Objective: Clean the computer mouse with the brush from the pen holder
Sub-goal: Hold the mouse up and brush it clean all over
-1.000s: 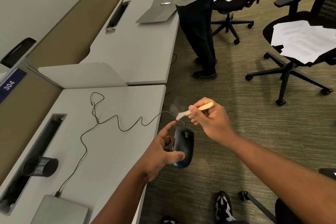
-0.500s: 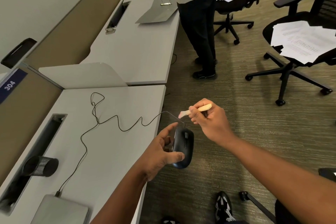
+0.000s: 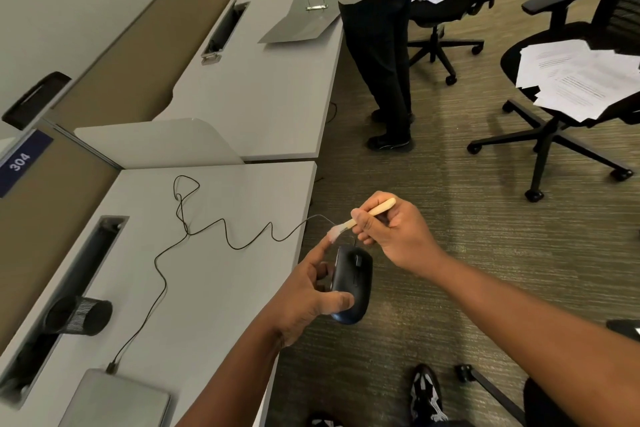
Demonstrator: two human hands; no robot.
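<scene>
**Brush poised over the held mouse**

The black mouse (image 3: 351, 284) is held just off the desk's (image 3: 214, 274) right edge, above the carpet, with the left hand's (image 3: 308, 302) fingers closed around its sides. The right hand (image 3: 391, 232) pinches the brush (image 3: 360, 218), bristles just beyond the mouse's far end. The cable (image 3: 194, 236) trails left across the desk; a mesh pen holder (image 3: 81, 317) lies on its side near the left.

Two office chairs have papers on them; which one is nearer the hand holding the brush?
The chair on the right, its papers lying flat, sits nearer the right hand; the other chair stands behind the standing person.
</scene>
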